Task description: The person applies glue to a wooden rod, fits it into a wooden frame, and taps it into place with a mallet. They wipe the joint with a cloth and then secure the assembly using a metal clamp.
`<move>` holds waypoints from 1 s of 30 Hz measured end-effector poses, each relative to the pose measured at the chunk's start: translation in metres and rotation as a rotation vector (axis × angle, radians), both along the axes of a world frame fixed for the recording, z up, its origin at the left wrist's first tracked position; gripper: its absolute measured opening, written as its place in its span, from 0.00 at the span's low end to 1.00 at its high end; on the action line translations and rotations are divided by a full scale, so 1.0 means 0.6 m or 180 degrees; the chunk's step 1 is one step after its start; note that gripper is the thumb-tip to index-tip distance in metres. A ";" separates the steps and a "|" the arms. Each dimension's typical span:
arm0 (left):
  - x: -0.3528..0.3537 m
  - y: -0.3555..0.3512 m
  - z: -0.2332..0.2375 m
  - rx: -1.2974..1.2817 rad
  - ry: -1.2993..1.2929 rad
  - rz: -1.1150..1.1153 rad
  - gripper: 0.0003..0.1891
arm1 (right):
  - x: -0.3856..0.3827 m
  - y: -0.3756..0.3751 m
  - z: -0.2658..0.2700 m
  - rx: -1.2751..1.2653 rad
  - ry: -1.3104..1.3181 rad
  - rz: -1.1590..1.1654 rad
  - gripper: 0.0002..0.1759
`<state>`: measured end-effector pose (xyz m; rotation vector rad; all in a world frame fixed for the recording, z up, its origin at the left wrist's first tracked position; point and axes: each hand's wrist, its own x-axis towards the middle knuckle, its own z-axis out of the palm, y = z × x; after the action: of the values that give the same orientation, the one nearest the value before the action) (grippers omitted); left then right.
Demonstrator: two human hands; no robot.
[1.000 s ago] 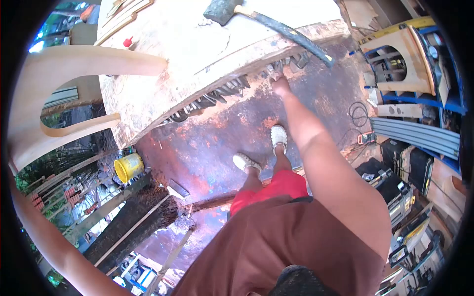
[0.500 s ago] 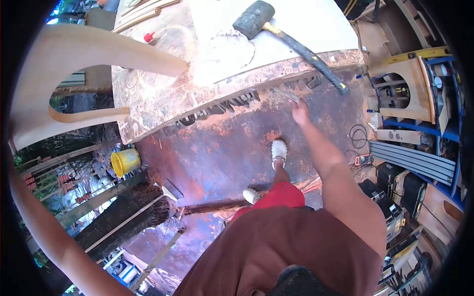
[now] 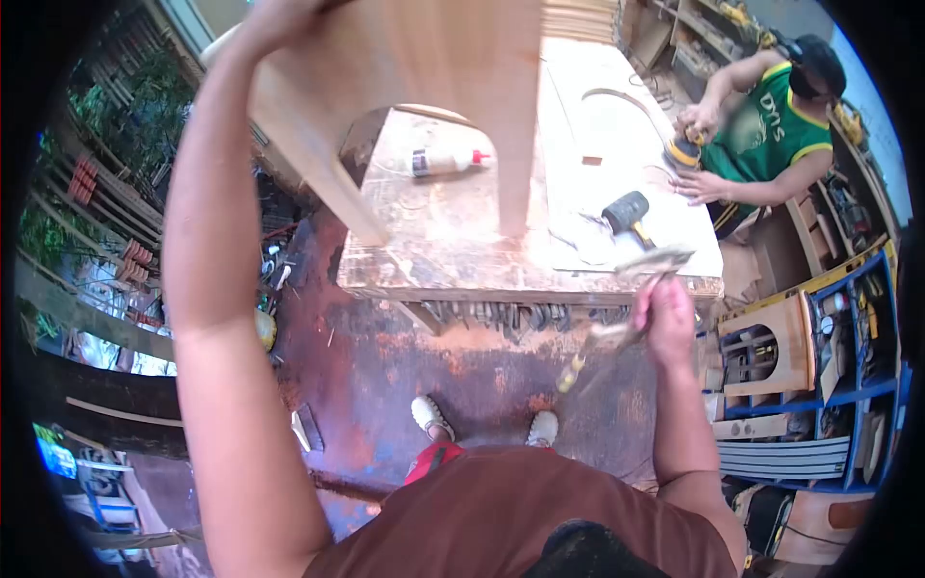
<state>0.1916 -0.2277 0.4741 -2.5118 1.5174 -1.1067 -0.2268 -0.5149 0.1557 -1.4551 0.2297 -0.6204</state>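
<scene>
My left hand (image 3: 287, 17), partly cut off by the top edge, grips the upper part of a pale wooden panel (image 3: 424, 58). The panel stands upright on the workbench (image 3: 434, 265), with an arched cutout between two legs. Over the bench's front edge, my right hand (image 3: 667, 310) is closed round a motion-blurred metal clamp (image 3: 621, 335). Just beyond that hand, a black rubber mallet (image 3: 626, 210) lies on a white board (image 3: 578, 125). A glue bottle with a red tip (image 3: 445, 162) lies behind the cutout.
Across the bench at the right, a co-worker (image 3: 771, 125) holds a yellow sander (image 3: 682, 151) on the board. Several clamps (image 3: 511, 316) hang under the front edge. Blue shelving (image 3: 843, 395) stands at the right.
The view has swung, bringing the co-worker and glue bottle into sight. My right hand has risen from beneath the bench edge with the clamp. The panel now appears nearer the middle.
</scene>
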 end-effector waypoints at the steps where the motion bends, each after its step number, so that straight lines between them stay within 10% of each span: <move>1: 0.019 0.005 -0.012 -0.0074 -0.0470 -0.0159 0.13 | 0.018 0.025 0.057 -0.0297 -0.0283 -0.0050 0.17; 2: -0.025 -0.006 -0.005 -0.0444 0.0531 0.0140 0.16 | 0.040 0.055 0.104 -0.0235 -0.0486 -0.0211 0.17; 14: 0.017 0.029 0.027 -0.0965 0.1419 -0.1415 0.28 | 0.384 0.253 0.451 -0.0754 -0.1277 -0.0189 0.16; 20: -0.005 0.032 0.046 -0.1247 0.2554 -0.2492 0.26 | 0.449 0.238 0.469 -0.0500 -0.1043 0.0107 0.17; 30: -0.055 -0.029 0.058 -0.0723 0.1552 -0.2035 0.19 | 0.460 0.209 0.433 -0.0551 -0.0966 0.0570 0.15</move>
<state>0.1586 -0.2452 0.5090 -2.6409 2.5889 -0.7422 0.0493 -0.3893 0.4155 -1.5047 -0.1942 -0.7176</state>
